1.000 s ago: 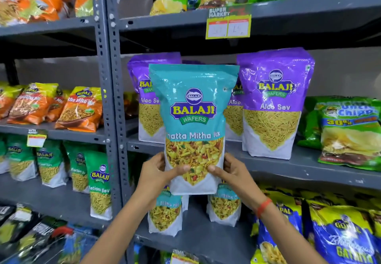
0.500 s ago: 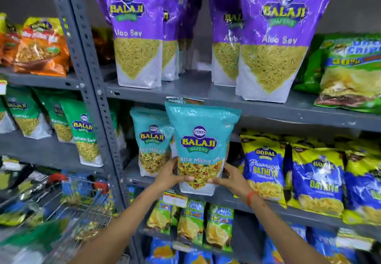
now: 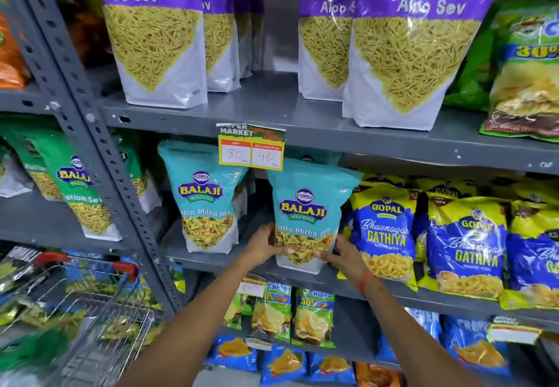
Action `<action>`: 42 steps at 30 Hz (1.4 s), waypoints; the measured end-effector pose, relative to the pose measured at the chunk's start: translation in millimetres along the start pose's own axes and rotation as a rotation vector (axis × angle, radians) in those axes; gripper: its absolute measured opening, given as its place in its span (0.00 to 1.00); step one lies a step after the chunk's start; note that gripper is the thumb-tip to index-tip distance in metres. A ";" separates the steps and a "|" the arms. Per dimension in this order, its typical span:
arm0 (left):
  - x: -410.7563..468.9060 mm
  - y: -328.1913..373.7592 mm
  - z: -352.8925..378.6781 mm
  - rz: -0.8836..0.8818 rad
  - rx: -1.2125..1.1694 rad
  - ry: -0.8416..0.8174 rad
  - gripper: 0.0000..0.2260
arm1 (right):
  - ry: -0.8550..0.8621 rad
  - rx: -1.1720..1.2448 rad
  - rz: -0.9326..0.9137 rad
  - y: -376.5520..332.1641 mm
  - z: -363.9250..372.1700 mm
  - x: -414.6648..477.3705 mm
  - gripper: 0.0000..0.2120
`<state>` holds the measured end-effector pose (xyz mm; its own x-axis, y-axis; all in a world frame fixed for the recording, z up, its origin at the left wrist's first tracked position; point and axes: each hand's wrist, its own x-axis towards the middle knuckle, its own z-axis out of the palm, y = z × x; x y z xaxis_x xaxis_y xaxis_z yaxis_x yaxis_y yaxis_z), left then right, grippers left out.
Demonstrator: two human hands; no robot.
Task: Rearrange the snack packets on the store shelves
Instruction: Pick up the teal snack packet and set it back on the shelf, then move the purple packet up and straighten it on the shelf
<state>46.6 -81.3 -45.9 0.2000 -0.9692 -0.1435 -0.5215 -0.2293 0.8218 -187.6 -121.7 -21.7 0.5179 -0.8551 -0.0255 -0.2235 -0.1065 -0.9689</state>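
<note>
A teal Balaji Khatta Mitha Mix packet [image 3: 305, 205] stands upright on the grey middle shelf [image 3: 211, 261]. My left hand [image 3: 263, 246] grips its lower left edge and my right hand [image 3: 343, 255] grips its lower right edge. A second teal packet of the same kind [image 3: 202, 196] stands to its left, apart from it. Blue and yellow Gopal Gathiya packets [image 3: 384, 226] press against the held packet's right side.
Purple Aloo Sev packets [image 3: 154, 39] fill the shelf above, whose front edge carries a price tag [image 3: 251, 147]. Green Ratlami Sev packets [image 3: 75, 187] stand left of the grey upright [image 3: 99, 144]. A wire trolley [image 3: 99, 311] stands at lower left. Chips packets [image 3: 293, 314] sit below.
The teal packet came down from in front of the Aloo Sev shelf to the middle shelf and now stands there, right of the other teal packet. The view has moved closer.
</note>
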 end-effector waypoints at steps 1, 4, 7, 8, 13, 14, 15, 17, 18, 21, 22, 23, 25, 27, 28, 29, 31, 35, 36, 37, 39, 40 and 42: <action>-1.3 1.6 -0.7 -0.001 0.014 0.002 0.46 | -0.011 0.021 -0.005 1.1 -0.1 0.7 0.22; -5.6 2.6 -1.0 -0.008 0.034 0.027 0.45 | -0.040 0.065 -0.008 3.9 0.4 1.0 0.23; -13.4 8.7 -0.1 -0.012 0.049 0.051 0.44 | -0.050 0.090 0.009 8.1 0.2 3.7 0.24; -17.2 13.1 -0.5 -0.012 0.054 0.052 0.43 | -0.054 0.100 0.016 8.0 -0.1 4.5 0.24; -28.9 27.8 -2.2 -0.017 0.036 0.061 0.43 | -0.081 0.150 0.077 8.7 -4.0 9.3 0.24; -31.0 30.1 -2.4 -0.028 0.018 0.052 0.44 | -0.086 0.127 0.094 8.8 -4.5 9.7 0.26; -33.8 33.6 -2.4 -0.051 -0.002 0.041 0.45 | -0.085 0.097 0.106 8.8 -4.2 9.4 0.28; -37.8 35.7 -0.5 -0.084 -0.051 0.053 0.49 | 0.026 0.052 0.108 3.1 -0.8 6.4 0.35; -39.2 35.6 1.0 -0.089 -0.067 0.096 0.53 | 0.146 0.042 0.073 -4.3 2.2 2.3 0.36; -66.5 61.6 -0.7 -0.048 -0.023 0.350 0.42 | 0.559 -0.070 -0.205 -41.2 9.0 -17.8 0.25; -80.0 77.0 -3.5 0.029 0.042 0.510 0.30 | 0.619 -0.105 -0.309 -57.5 10.8 -25.2 0.19; -93.8 94.8 -8.0 0.119 0.109 0.670 0.20 | 0.633 -0.130 -0.403 -77.0 12.4 -33.3 0.15; -120.9 139.4 -21.5 0.311 0.153 0.869 0.12 | 0.615 -0.154 -0.546 -114.5 13.1 -45.1 0.09; -137.4 184.2 -35.7 0.473 0.096 0.933 0.10 | 0.621 -0.149 -0.698 -153.9 10.5 -55.7 0.07; -142.2 205.2 -42.1 0.550 0.047 0.968 0.09 | 0.641 -0.141 -0.777 -174.6 7.9 -61.0 0.06; -146.0 226.5 -48.8 0.628 -0.006 1.002 0.08 | 0.661 -0.126 -0.842 -194.7 4.3 -65.9 0.06; -150.0 264.2 -62.4 0.769 -0.093 1.055 0.07 | 0.710 -0.080 -0.940 -232.2 -5.1 -74.2 0.06; -137.8 319.2 -83.4 0.902 -0.118 1.044 0.13 | 0.893 -0.087 -1.115 -286.4 -36.2 -74.3 0.09; -130.7 329.2 -85.7 0.914 -0.074 1.014 0.16 | 0.970 -0.161 -1.116 -292.8 -46.5 -67.9 0.12; -122.4 337.6 -87.0 0.899 -0.027 0.960 0.20 | 1.040 -0.246 -1.069 -297.1 -57.2 -59.9 0.15; -102.0 345.5 -85.3 0.779 0.037 0.789 0.28 | 1.102 -0.329 -0.873 -299.1 -81.1 -43.0 0.23; -92.4 345.7 -82.9 0.693 0.059 0.690 0.32 | 1.079 -0.320 -0.754 -297.1 -92.3 -36.2 0.26; -79.9 341.1 -76.6 0.569 0.100 0.540 0.37 | 0.883 -0.228 -0.561 -290.3 -111.4 -28.2 0.28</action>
<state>-83.7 -75.3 288.1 0.2418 -0.7682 0.5928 -0.7317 0.2569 0.6314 -229.3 -123.2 287.7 -0.1663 -0.7093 0.6850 -0.3352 -0.6127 -0.7157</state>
